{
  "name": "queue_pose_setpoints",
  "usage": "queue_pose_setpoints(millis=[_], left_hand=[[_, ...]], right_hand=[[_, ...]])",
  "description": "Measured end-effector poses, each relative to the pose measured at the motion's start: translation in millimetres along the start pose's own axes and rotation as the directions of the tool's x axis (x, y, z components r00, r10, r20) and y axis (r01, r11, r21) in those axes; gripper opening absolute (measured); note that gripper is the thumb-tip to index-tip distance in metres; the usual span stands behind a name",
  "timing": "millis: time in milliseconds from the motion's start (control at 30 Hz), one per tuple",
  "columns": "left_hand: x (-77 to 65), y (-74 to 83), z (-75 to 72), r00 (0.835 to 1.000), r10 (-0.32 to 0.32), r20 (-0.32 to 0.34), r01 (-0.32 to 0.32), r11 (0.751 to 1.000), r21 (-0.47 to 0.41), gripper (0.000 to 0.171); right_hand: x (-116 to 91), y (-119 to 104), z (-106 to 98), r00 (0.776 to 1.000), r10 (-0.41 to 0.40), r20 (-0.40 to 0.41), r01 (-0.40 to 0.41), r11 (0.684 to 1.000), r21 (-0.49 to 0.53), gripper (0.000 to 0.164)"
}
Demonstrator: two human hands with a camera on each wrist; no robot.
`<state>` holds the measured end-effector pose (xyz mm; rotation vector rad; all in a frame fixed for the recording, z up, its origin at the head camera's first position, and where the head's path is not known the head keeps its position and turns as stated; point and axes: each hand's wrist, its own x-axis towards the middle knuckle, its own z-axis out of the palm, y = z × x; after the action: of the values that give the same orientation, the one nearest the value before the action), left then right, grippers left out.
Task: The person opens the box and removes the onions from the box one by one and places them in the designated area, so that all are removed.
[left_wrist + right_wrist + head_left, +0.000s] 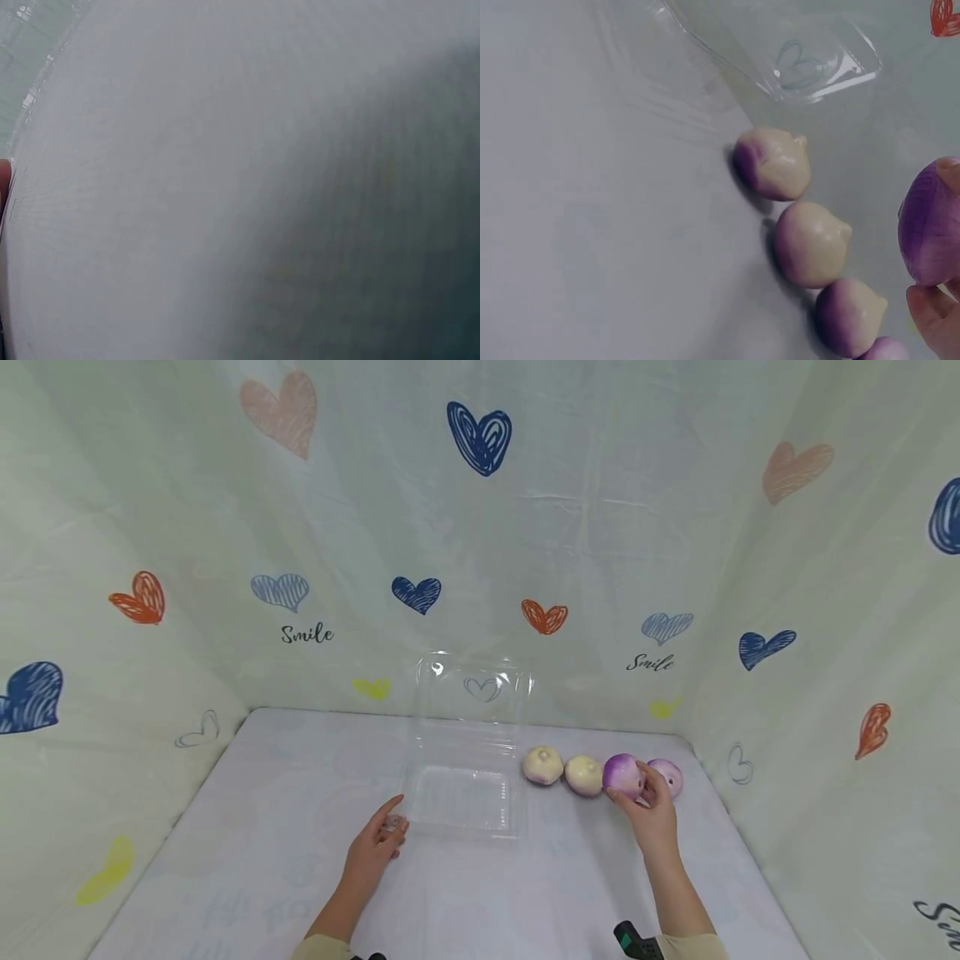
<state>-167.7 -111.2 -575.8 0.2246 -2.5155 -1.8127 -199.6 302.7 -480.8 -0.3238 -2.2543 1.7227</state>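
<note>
With thumb and fingers, my right hand (pixel 651 806) grips a purple onion (pixel 622 776), held above a row of onions. In the right wrist view the held onion (pixel 928 229) is at the right edge, apart from the row. Two cream-and-purple onions (pixel 543 765) (pixel 583 775) lie side by side, followed by another purple-and-cream onion (pixel 847 318) and a pinkish onion (pixel 667 775). My left hand (pixel 372 843) is at the left side of a clear plastic box (pixel 463 837), fingers fairly straight and fingertips right at its edge. The left wrist view catches only one fingertip (pixel 4 180).
The box's clear lid (pixel 472 689) stands raised at the back, against the heart-printed curtain (pixel 480 527). A white-covered table (pixel 480 902) lies under everything, its back edge meeting the curtain. The onion row is just right of the box.
</note>
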Motion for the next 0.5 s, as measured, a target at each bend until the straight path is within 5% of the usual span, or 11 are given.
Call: queue_pose_setpoints(millis=[500], left_hand=[[1.8, -2.4, -0.1, 1.0, 0.006, 0.001, -0.006, 1.0, -0.008, 0.054]], right_hand=[[4, 18, -49, 0.98, 0.122, -0.158, -0.136, 0.987, -0.083, 0.073]])
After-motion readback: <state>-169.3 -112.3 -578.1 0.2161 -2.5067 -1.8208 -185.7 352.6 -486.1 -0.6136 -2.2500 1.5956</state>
